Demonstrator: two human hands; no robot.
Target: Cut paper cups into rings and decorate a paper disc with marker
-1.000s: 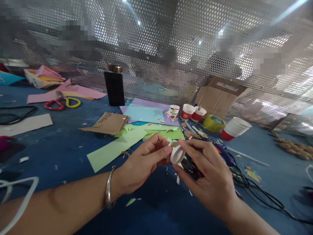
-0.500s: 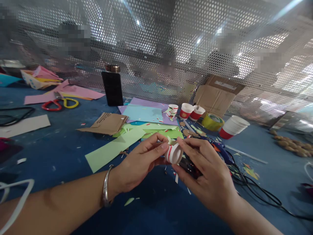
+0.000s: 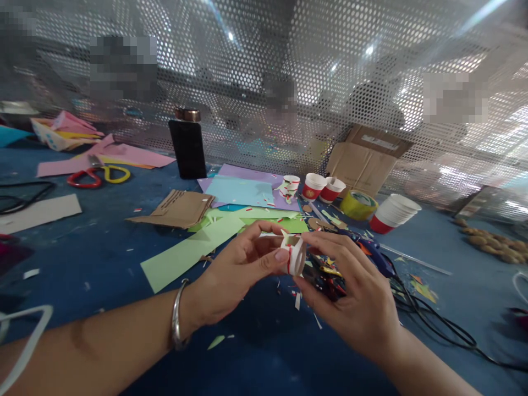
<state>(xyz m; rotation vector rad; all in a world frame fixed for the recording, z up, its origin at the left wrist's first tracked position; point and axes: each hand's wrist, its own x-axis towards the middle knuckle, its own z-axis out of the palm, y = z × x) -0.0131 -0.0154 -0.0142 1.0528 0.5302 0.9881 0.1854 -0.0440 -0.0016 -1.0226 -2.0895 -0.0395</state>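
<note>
A small white paper cup piece (image 3: 295, 259) with a red stripe and a pale green paper bit at its top is held low over the blue table. My left hand (image 3: 243, 269), a silver bangle on its wrist, pinches the piece from the left with the thumb on its side. On the other side, the fingertips of my right hand (image 3: 350, 286) touch its upper edge and lower rim, thumb and fingers curved around it. Behind the hands lie a pale green paper strip (image 3: 185, 256) and a light blue sheet (image 3: 239, 190) strewn with scraps.
Red-and-white paper cups (image 3: 313, 187), a yellow tape roll (image 3: 358, 205) and a cup stack (image 3: 395, 213) stand at the back right. Scissors (image 3: 99, 175), folded cardboard (image 3: 177, 209) and a black phone (image 3: 187, 148) are to the left. A black cable (image 3: 437, 324) runs along the right.
The cup piece has turned slightly, with its open end facing more to the right. My left fingers have shifted around it, and the right fingers have lifted a little. The camera view moved slightly.
</note>
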